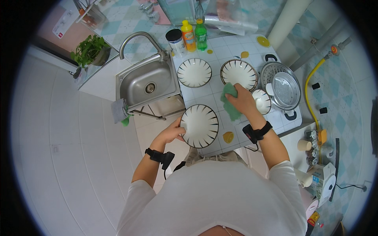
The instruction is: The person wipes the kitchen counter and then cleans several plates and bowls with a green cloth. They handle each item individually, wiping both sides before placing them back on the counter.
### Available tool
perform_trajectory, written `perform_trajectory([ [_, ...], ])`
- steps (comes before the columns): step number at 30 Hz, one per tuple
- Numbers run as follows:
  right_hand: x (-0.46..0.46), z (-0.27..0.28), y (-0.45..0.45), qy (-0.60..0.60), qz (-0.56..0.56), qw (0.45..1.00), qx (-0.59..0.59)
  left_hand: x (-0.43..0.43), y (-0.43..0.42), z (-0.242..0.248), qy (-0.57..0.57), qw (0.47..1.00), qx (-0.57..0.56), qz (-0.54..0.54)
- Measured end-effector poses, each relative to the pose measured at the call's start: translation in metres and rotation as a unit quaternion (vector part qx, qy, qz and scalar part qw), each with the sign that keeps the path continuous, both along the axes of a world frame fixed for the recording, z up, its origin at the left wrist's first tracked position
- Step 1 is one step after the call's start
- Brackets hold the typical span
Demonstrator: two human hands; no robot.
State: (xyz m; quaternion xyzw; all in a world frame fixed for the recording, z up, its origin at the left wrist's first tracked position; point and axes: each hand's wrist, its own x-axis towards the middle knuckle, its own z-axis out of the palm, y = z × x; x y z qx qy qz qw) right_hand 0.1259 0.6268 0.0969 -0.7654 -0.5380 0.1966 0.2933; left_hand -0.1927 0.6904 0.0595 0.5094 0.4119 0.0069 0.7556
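My left hand (172, 131) grips the left rim of a white plate (200, 126) with dark radial strokes, held over the counter's front edge. In my right hand (242, 99) is a green cleaning cloth (230, 106), partly hanging below my fingers. Just beyond that hand sits a striped bowl (238, 73) with a brown rim. Further left, near the sink, lies another striped plate (194, 73). A small striped bowl (262, 102) is right of my right hand, partly covered by it.
A steel sink (147, 79) with a curved faucet (138, 34) is at left, a grey cloth (119, 110) over its front corner. Bottles (201, 35) and a lidded jar (176, 44) stand at the back. A steamer pot (280, 85) occupies the right, near a yellow gas hose (308, 81).
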Motion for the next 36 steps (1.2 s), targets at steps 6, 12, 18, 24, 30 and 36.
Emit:
perform_trajectory([
  [6, -0.041, -0.031, 0.008, 0.081, 0.125, 0.983, 0.111, 0.011, 0.004, 0.007, -0.007, 0.999, 0.012, -0.035],
  [12, -0.061, -0.048, 0.007, 0.025, 0.343, 0.936, 0.074, 0.025, 0.003, 0.017, 0.001, 0.996, 0.019, -0.086],
  [18, -0.045, -0.059, -0.015, 0.123, 0.234, 0.962, 0.072, 0.016, 0.007, 0.016, -0.001, 0.998, 0.034, -0.060],
  [24, -0.061, -0.085, -0.041, 0.354, -0.024, 0.934, 0.053, 0.021, 0.008, 0.002, -0.090, 0.987, 0.055, 0.121],
  [30, -0.069, -0.085, -0.056, 0.660, -0.087, 0.740, -0.100, 0.057, 0.017, -0.018, -0.152, 0.942, 0.076, 0.290],
  [36, -0.035, -0.078, -0.093, 0.773, -0.075, 0.629, -0.040, 0.078, 0.112, -0.041, -0.050, 0.947, 0.127, 0.292],
])
